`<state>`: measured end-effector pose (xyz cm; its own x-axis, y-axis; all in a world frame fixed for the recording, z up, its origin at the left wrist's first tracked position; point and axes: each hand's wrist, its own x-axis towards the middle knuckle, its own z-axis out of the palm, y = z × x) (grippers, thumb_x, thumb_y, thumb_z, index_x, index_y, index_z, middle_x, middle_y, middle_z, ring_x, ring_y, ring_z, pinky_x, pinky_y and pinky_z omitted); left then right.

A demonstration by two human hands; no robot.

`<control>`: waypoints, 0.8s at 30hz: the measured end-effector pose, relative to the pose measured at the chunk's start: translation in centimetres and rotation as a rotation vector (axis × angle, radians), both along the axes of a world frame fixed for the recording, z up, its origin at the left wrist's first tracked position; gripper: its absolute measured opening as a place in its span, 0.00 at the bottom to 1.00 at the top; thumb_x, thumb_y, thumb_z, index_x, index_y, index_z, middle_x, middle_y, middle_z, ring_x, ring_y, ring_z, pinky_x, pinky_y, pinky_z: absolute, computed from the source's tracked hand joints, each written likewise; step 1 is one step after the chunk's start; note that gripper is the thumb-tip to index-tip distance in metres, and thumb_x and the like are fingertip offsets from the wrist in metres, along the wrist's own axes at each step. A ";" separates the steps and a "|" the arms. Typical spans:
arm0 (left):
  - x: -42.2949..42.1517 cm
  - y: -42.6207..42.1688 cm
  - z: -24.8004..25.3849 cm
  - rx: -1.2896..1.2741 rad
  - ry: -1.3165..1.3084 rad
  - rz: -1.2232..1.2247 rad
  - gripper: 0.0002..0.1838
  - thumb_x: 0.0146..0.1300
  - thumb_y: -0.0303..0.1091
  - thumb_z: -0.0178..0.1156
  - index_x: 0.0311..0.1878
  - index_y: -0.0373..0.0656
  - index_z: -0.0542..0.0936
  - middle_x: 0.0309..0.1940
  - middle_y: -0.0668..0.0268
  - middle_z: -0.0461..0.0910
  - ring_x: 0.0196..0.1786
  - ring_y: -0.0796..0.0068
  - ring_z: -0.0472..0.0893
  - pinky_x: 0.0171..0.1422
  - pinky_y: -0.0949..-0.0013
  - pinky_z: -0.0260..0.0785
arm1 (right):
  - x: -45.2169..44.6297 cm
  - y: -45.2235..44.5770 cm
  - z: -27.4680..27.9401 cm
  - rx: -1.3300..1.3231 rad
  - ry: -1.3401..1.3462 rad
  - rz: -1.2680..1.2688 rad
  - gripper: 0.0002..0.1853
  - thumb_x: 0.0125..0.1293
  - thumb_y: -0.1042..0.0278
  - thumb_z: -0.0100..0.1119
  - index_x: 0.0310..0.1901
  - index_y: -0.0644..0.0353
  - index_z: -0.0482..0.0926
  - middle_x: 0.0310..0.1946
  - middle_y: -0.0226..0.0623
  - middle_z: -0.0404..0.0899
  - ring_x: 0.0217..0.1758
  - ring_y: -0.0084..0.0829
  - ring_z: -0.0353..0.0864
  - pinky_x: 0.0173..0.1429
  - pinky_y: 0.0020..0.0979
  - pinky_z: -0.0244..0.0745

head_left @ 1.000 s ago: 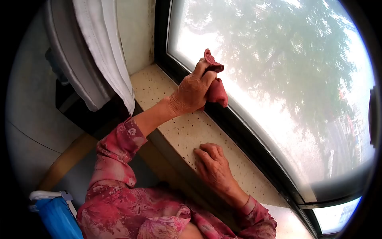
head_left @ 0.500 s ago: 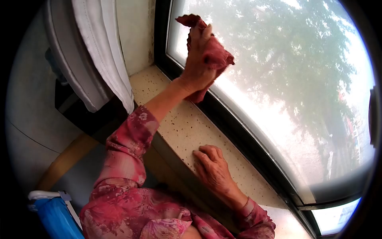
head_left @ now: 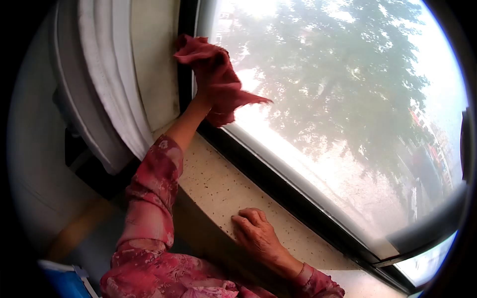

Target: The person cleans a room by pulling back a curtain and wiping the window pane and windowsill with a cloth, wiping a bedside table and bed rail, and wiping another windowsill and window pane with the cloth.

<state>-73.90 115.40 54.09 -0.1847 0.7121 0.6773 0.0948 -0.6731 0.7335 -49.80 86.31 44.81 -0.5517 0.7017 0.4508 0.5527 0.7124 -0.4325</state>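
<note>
My left hand [head_left: 202, 95] is raised against the lower left corner of a window and mostly covered by a dark red cloth [head_left: 218, 74]. The hand is closed on this cloth, whose loose ends spread over the black frame and the glass. Lower down, my right hand [head_left: 257, 237] rests on the speckled stone windowsill [head_left: 213, 184] near its inner edge. Its fingers are curled in and pressed together, with nothing visible in them.
The window pane [head_left: 318, 99] fills the right side, set in a black frame [head_left: 278, 186]. Pale curtains [head_left: 107, 74] hang at the left beside a wall strip [head_left: 154, 59]. A blue object with a white edge [head_left: 69, 280] stands at the lower left.
My left hand and the red cloth have moved left and down to the window's side frame, and the cloth has swung out of its bunched shape. My right hand stays on the sill.
</note>
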 end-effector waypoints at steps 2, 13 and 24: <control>1.7 -1.5 1.2 0.560 0.460 0.058 0.20 0.60 0.38 0.65 0.50 0.40 0.71 0.42 0.68 0.68 0.42 0.72 0.71 0.47 0.63 0.70 | 0.0 -0.2 -0.3 -0.018 0.039 0.013 0.17 0.55 0.75 0.63 0.47 0.60 0.75 0.44 0.42 0.72 0.51 0.44 0.74 0.52 0.38 0.74; 25.8 -18.0 6.3 1.071 0.670 0.217 0.32 0.60 0.49 0.60 0.67 0.53 0.68 0.72 0.51 0.57 0.74 0.42 0.54 0.73 0.39 0.48 | 0.7 -0.3 -2.1 0.152 0.016 0.018 0.14 0.52 0.71 0.57 0.40 0.65 0.72 0.43 0.44 0.70 0.52 0.42 0.68 0.57 0.32 0.70; 33.7 -24.9 10.0 1.438 1.024 0.027 0.24 0.64 0.37 0.51 0.65 0.59 0.72 0.70 0.67 0.65 0.71 0.66 0.63 0.72 0.57 0.56 | 0.0 0.7 -4.1 0.233 0.119 -0.006 0.09 0.52 0.67 0.57 0.33 0.64 0.76 0.39 0.41 0.71 0.49 0.40 0.69 0.54 0.33 0.71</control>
<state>-40.18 90.54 64.11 0.6759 -0.4928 0.5479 0.1157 -0.6633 -0.7394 -49.84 87.01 40.70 -0.4812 0.5747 0.6620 0.5126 0.7970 -0.3194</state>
